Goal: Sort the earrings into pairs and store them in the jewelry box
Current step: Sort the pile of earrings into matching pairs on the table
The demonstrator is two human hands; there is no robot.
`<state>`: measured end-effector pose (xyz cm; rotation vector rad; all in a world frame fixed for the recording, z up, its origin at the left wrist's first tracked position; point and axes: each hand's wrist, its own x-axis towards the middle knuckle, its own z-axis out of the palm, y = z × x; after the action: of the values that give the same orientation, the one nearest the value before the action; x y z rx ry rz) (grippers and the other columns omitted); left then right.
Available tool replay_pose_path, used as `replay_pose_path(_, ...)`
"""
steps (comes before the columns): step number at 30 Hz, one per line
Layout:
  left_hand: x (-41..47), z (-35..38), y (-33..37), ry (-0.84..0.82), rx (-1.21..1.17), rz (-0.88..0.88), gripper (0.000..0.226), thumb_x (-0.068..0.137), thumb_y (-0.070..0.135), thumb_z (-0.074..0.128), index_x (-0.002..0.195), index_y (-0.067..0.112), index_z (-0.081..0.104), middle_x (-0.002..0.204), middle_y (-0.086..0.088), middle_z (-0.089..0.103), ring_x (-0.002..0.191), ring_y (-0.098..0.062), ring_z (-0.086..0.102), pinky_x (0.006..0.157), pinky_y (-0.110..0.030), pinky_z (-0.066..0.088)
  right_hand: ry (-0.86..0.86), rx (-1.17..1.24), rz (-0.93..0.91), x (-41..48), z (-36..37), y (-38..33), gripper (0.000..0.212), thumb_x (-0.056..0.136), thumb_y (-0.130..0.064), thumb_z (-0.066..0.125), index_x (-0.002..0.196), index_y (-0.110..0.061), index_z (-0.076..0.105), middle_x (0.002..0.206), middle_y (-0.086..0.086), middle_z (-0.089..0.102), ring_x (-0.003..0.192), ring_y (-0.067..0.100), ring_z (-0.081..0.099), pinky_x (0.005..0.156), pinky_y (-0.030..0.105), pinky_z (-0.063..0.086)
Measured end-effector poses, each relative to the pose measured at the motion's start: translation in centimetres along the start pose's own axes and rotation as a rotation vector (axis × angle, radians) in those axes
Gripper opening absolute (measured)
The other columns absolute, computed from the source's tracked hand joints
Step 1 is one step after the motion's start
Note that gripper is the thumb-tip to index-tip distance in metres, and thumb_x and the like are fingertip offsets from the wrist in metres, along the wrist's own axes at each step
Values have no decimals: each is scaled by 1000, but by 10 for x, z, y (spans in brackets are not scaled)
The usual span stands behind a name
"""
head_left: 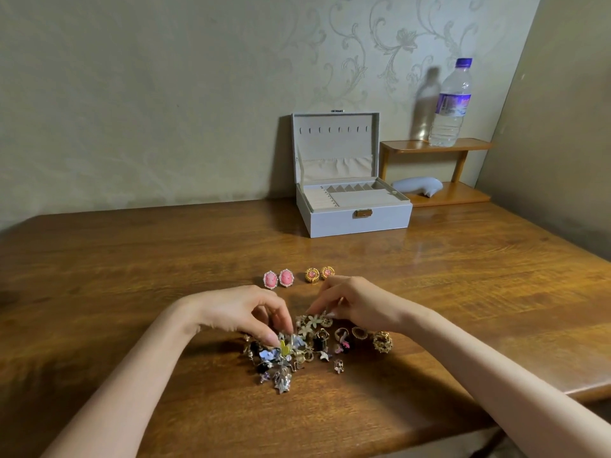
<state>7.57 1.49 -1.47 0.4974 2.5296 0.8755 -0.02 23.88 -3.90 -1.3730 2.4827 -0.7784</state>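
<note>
The left hand (244, 312) is set down on the left side of the pile of earrings (307, 348), which lies midway along the worktop (132, 259), toward its near edge. Its fingers are curled narrow with the tips among the pieces, but whether one is pinched cannot be told. Just beyond the pile, toward the far edge, a pink pair (278, 279) and, to its right, a gold pair (319, 274) are laid side by side. The right hand (350, 305) is curled over white flower pieces at the pile's far right side, and a hold cannot be confirmed there either.

The step is judged to be the picking out of a third match. It would best be done by spreading the tangle flat, lifting one piece clear so that hooks are not dragged, and setting its twin beside it, right of the gold pair. The jewelry box (353, 213) stands open at the far edge, right of middle.

The worktop is glossy dark wood, on which small pieces could slide. In the far right corner a wooden shelf (436, 145) carries a water bottle (453, 104), against patterned wallpaper.
</note>
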Motion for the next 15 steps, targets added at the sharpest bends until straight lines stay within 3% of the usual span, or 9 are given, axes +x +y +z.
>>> replay_pose_path(7, -9, -1, 0, -58, -82, 18, 20, 87, 20, 63, 107, 19, 68, 103, 9, 67, 97, -7, 61, 90, -22, 46, -79, 175, -47, -14, -9, -11, 33, 86, 7, 56, 106, -14, 72, 96, -8, 69, 92, 5, 64, 83, 21, 52)
replay_pose_path(9, -10, -1, 1, -30, -175, -19, 21, 90, 21, 59, 109, 15, 65, 98, 1, 71, 87, -12, 64, 81, -24, 50, -21, 222, -32, -21, -18, -9, 30, 86, 3, 58, 106, -14, 71, 98, -5, 71, 92, 6, 66, 81, 24, 54)
replay_pose_path(11, -8, 0, 1, 33, -233, -42, 21, 90, 23, 57, 108, 13, 62, 89, -5, 73, 76, -14, 65, 72, -24, 49, 16, 226, 3, -29, -29, -3, 27, 84, 0, 62, 104, -15, 71, 96, -9, 70, 87, 1, 64, 74, 17, 50)
replay_pose_path(15, 2, 9, 5, 243, -239, -5, 20, 87, 27, 61, 103, 16, 63, 79, -3, 69, 67, -6, 58, 67, -16, 45, -59, 148, 82, -42, -40, 7, 22, 79, -12, 72, 100, -21, 70, 94, -9, 69, 82, -2, 61, 68, 13, 46)
